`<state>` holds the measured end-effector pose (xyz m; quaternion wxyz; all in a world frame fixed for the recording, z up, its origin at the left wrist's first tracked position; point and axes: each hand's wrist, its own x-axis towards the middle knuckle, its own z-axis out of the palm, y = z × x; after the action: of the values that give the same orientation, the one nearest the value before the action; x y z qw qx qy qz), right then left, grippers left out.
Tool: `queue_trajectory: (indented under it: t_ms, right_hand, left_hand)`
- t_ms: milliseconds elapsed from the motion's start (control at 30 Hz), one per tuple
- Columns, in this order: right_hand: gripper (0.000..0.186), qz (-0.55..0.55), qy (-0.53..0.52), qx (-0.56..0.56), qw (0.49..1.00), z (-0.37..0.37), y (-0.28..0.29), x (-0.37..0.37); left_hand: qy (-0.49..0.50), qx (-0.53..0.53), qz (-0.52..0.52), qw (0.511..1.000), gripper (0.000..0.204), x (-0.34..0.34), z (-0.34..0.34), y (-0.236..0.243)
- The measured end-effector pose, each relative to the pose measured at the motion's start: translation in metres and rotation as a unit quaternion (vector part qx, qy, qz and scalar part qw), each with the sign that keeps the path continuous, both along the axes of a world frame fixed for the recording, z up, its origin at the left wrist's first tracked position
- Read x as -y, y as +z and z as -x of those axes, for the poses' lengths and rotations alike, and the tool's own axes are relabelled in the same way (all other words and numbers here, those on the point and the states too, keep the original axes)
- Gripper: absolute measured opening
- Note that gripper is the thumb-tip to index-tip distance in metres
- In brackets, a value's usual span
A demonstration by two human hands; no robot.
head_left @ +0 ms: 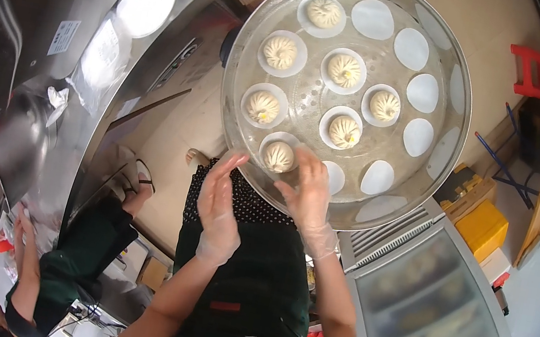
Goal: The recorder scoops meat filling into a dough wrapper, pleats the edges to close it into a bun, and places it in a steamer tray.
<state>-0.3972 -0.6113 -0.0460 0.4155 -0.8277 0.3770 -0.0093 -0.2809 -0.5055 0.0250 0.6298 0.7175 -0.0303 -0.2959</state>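
Observation:
A large round metal steamer tray [381, 152] holds several pleated buns, such as one [344, 71], on white paper rounds, plus several bare paper rounds [372, 19]. My left hand [216, 209], in a clear glove, is open, fingers extended together beside the tray's near rim, just left of the lowest bun [279, 157]. My right hand [307, 197], also gloved, has thumb and fingers apart at that bun's right side, touching or very close to its paper; I cannot tell which. A few buns have small yellow bits on top.
A steel counter [44, 13] runs along the left, where a co-worker's hands and dark green apron [69, 263] show. A frosted-lid chest unit [424, 318] is at lower right, with a yellow box [479, 231], a red stool [529, 73] and folded blue-legged furniture [502, 162] beyond.

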Motion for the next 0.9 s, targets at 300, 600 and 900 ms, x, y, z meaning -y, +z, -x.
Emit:
queue_trajectory:
  t_ms: [300,600,900]
  right_hand:
    - [0.078,0.140,0.096,-0.063,0.984,-0.010,-0.041,-0.017]
    - [0.076,0.142,-0.020,-0.114,0.983,0.007,-0.020,-0.023]
    - [0.048,0.019,-0.268,-0.014,0.963,0.030,0.105,-0.134]
  left_hand:
    - [0.045,-0.028,-0.018,0.998,0.037,-0.101,-0.013,0.008]
    - [0.087,-0.084,-0.041,0.992,0.040,-0.214,-0.037,-0.005]
    - [0.126,-0.075,-0.044,0.988,0.044,-0.378,-0.085,0.035]
